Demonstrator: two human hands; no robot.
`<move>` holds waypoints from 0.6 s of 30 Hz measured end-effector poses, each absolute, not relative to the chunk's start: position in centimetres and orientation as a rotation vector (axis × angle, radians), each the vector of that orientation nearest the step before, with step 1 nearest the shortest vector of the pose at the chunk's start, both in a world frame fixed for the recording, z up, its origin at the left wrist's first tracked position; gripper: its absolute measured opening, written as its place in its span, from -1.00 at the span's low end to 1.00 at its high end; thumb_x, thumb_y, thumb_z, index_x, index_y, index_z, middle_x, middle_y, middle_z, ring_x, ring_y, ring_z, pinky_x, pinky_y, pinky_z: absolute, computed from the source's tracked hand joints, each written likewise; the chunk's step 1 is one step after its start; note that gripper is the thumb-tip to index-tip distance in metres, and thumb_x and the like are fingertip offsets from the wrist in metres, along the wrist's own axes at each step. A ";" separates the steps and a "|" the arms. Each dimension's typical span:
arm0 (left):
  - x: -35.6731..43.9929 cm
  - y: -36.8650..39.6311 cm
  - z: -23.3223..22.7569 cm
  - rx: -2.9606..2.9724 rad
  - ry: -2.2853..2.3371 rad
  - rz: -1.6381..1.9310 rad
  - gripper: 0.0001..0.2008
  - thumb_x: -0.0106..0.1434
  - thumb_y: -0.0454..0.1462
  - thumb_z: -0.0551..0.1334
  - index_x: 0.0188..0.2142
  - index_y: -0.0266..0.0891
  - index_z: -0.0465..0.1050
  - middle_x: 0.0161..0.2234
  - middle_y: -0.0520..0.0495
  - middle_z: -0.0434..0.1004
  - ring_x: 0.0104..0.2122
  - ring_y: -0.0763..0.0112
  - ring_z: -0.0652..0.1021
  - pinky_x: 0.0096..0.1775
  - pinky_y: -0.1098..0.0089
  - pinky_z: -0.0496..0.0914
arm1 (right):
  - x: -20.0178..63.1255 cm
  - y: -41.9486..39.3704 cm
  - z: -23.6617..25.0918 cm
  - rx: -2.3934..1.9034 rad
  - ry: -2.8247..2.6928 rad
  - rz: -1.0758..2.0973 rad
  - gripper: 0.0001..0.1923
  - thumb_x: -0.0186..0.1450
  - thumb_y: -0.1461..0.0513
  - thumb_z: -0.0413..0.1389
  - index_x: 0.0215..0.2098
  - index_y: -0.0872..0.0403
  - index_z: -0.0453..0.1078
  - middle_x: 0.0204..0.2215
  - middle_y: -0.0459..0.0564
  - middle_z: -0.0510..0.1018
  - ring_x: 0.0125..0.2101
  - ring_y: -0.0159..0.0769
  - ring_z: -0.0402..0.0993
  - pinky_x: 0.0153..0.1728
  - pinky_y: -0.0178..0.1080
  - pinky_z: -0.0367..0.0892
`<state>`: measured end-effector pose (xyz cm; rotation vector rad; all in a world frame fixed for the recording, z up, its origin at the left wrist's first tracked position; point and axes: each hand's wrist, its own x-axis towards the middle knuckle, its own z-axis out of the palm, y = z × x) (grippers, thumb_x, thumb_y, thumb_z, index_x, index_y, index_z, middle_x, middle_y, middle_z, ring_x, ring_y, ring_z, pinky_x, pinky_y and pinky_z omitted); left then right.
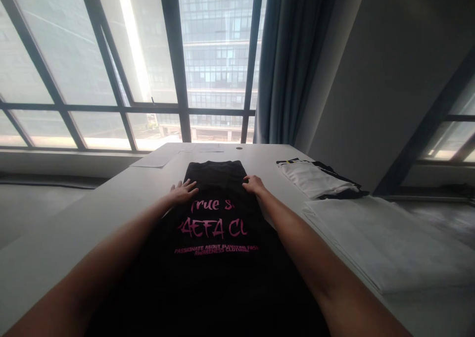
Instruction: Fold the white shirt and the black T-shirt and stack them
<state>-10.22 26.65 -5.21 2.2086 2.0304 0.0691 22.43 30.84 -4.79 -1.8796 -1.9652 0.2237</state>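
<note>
A black T-shirt (pixel 217 178) with pink lettering lies lengthwise on the white table (pixel 267 164), its far end narrow and its sides folded in, cutting off some of the print. My left hand (pixel 183 192) rests flat on its left edge, fingers spread. On the opposite edge my right hand (pixel 254 184) is closed, thumb and fingers pinching the cloth. Both forearms reach forward along the shirt's sides. Toward the bottom the black fabric turns so dark that I cannot tell where the shirt ends.
On the right lie a folded white-and-black garment pile (pixel 315 178) and, closer, large flat white sheets or bags (pixel 389 243). Papers (pixel 152 160) sit at the far left of the table, and a dark round spot (pixel 239 148) marks its far edge. Windows and a blue curtain (pixel 289 60) stand beyond.
</note>
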 end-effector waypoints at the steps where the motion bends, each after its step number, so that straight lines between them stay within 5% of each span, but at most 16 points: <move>1: -10.2 27.0 -5.4 2.228 2.013 0.072 -0.29 0.34 0.16 -0.18 0.40 0.00 -0.07 0.41 -0.09 -0.24 0.35 -0.16 -0.11 0.24 -0.15 -0.06 | 22.5 31.3 -4.9 -1.877 -1.932 0.243 -0.64 0.19 0.29 0.19 -0.02 0.03 0.53 -0.09 0.01 0.59 -0.07 -0.27 0.52 -0.02 -0.35 0.35; 6: -9.8 29.0 -6.0 2.289 1.941 0.061 -0.31 0.38 0.10 -0.18 0.41 -0.07 -0.11 0.40 -0.13 -0.25 0.36 -0.05 -0.11 0.26 -0.01 -0.05 | 23.3 33.7 -5.4 -1.856 -1.870 0.270 -0.65 0.09 0.41 0.18 -0.17 0.06 0.60 -0.20 0.00 0.63 -0.13 -0.23 0.56 -0.07 -0.34 0.41; 18: -2.4 35.0 -5.5 2.295 1.918 0.088 -0.28 0.36 0.14 -0.18 0.41 -0.06 -0.13 0.41 -0.10 -0.29 0.37 -0.09 -0.13 0.26 -0.08 -0.10 | 29.5 37.6 -5.2 -1.995 -1.899 0.034 -0.64 0.27 0.35 0.12 0.02 0.17 0.51 0.04 0.21 0.47 0.02 -0.15 0.45 0.08 -0.26 0.28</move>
